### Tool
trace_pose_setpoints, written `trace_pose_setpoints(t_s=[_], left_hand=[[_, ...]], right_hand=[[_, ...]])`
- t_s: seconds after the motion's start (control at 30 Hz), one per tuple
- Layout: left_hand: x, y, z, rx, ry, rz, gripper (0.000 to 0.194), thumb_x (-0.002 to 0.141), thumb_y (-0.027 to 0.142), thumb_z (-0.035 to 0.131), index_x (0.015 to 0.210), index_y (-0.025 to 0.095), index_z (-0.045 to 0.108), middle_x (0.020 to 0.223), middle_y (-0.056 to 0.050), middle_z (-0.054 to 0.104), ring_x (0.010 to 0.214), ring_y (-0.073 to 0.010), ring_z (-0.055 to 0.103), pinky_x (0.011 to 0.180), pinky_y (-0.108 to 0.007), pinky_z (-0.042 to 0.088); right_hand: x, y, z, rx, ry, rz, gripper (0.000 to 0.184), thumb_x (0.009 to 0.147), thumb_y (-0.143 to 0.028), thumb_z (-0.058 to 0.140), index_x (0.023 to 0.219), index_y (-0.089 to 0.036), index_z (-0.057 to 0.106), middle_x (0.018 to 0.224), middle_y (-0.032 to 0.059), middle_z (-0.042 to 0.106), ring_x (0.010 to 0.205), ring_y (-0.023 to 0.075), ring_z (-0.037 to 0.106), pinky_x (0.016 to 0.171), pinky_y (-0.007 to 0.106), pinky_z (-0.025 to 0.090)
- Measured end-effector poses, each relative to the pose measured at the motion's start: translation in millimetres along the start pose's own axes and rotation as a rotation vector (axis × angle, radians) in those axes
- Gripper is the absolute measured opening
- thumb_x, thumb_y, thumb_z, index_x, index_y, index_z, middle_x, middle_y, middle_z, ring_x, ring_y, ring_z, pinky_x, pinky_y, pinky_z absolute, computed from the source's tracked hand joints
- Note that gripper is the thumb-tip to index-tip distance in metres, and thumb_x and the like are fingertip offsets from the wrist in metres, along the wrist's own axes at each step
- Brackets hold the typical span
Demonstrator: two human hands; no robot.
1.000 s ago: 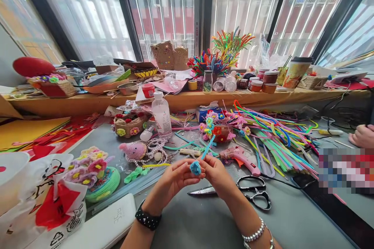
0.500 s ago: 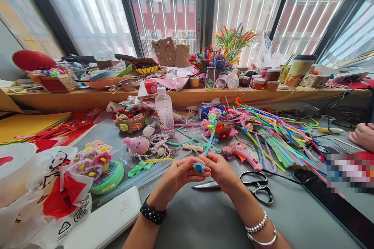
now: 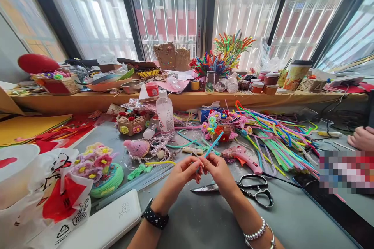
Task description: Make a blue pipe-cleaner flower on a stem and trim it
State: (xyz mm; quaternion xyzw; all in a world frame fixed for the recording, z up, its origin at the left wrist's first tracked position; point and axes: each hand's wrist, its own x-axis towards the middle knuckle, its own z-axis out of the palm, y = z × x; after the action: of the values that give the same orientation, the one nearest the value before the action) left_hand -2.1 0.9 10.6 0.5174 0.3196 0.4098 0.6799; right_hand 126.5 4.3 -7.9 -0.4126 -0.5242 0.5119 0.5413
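A light-blue pipe cleaner slants up and to the right from between my two hands. My right hand pinches it near its lower end. Fingertips of my left hand close on the same end and meet the right fingers there. The curled blue end is almost wholly hidden behind the fingers. Black-handled scissors lie flat on the table, blades pointing left beneath my right wrist. Just beyond my right hand rests a pink hot glue gun.
Many coloured pipe cleaners spread to the right. A water bottle, a pink crocheted piece and a flower-decorated basket stand ahead. A white power bank lies left. Another person's hand rests at far right.
My hands have turned the pipe cleaner, so its blue curled end has gone from view behind the fingers and the stem now leans further right. The camera view has shifted slightly.
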Motion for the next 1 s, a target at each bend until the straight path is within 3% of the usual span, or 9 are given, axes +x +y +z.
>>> trace_pose_setpoints(t_s=[0.7,1.0], left_hand=[[-4,6,5.6,0.042,0.071,0.006,0.022,0.067,0.033,0.059,0.068,0.011,0.06,0.063,-0.003,0.057,0.054,-0.0108,0.05,0.055,-0.025,0.042],[1,-3,-4.3,0.026,0.052,-0.061,0.026,0.064,0.038,0.061,0.065,0.012,0.059,0.059,-0.001,0.057,0.051,-0.0111,0.052,0.051,-0.024,0.043]], right_hand=[[0,0,3,0.15,-0.032,0.092,0.029,0.067,-0.04,0.058,0.056,-0.014,0.051,0.046,-0.0041,0.047,0.045,0.0086,0.043,0.047,0.022,0.032],[1,3,-1,0.237,0.057,0.141,0.029,0.065,-0.04,0.061,0.057,-0.013,0.054,0.049,-0.0041,0.045,0.047,0.0075,0.038,0.048,0.021,0.031]])
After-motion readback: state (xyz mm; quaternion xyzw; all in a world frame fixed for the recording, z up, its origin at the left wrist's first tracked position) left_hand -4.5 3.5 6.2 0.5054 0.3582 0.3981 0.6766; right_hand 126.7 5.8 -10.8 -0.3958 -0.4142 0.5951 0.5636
